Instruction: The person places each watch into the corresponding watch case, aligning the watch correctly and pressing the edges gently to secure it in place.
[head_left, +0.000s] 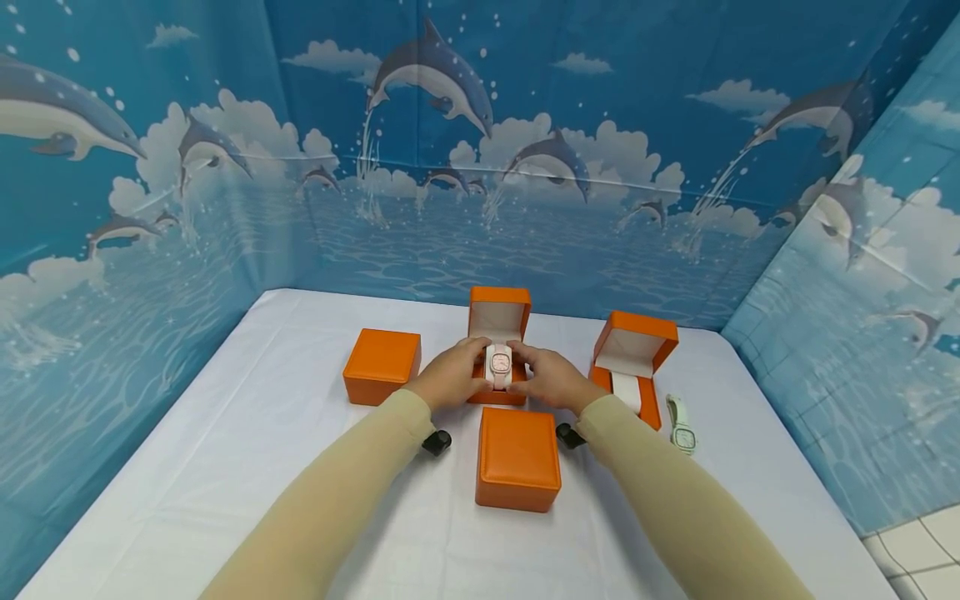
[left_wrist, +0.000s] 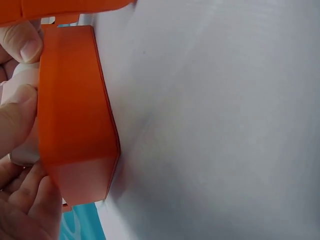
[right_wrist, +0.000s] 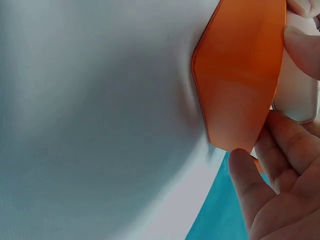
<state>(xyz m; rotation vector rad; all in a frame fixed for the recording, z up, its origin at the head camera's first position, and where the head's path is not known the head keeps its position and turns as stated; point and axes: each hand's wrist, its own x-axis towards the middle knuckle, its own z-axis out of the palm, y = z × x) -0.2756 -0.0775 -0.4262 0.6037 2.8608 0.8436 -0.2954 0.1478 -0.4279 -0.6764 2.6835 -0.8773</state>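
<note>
A pink watch (head_left: 500, 363) is wrapped round a white cushion (right_wrist: 296, 95), upright at the mouth of an open orange box (head_left: 498, 295). My left hand (head_left: 450, 373) pinches the cushion's left side between thumb and fingers. On its right side my right hand (head_left: 555, 377) grips it the same way. The wrist views show the thumbs near the box's front rim, with the cushion standing partly above it. Inside the raised lid is a pale lining. The cushion's lower part is hidden behind the orange front wall (left_wrist: 75, 100).
Closed orange boxes stand at the left (head_left: 382, 358) and in front, between the forearms (head_left: 519, 454). To the right is another open box (head_left: 637, 325) with a white cushion (head_left: 626, 392), and a pale green watch (head_left: 681, 429) lies beside it. A dolphin-print curtain (head_left: 450, 233) rises behind the white table.
</note>
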